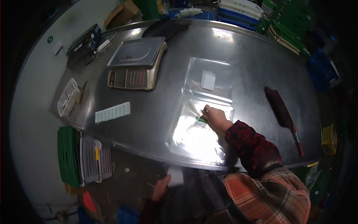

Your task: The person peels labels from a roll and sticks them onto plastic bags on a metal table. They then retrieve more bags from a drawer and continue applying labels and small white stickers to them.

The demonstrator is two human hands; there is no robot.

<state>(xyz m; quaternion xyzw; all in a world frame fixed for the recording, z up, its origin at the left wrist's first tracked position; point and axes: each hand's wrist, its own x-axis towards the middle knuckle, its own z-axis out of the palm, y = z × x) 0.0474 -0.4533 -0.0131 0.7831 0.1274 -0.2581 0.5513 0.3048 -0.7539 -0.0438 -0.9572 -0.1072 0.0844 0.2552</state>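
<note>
My right hand (216, 117) is over a shiny stack of clear plastic bags (190, 95) on the metal table. Its fingers are pinched at the top of a small green-and-white printed label (200, 122), which lies against the plastic. Farther up the bags are small white cards (209, 81), overlapping one another. Below the table's front edge, my left hand (161, 187) grips a white sheet (176, 176) near my body; the sheet is partly blurred, and most of that hand's fingers are hidden.
A weighing scale (136, 61) stands at the table's back left. Nearby are a pale green sticker sheet (112, 112) and a white basket (68, 98). A dark brush with a red handle (282, 112) lies at right. Crates (96, 160) stand below the left edge.
</note>
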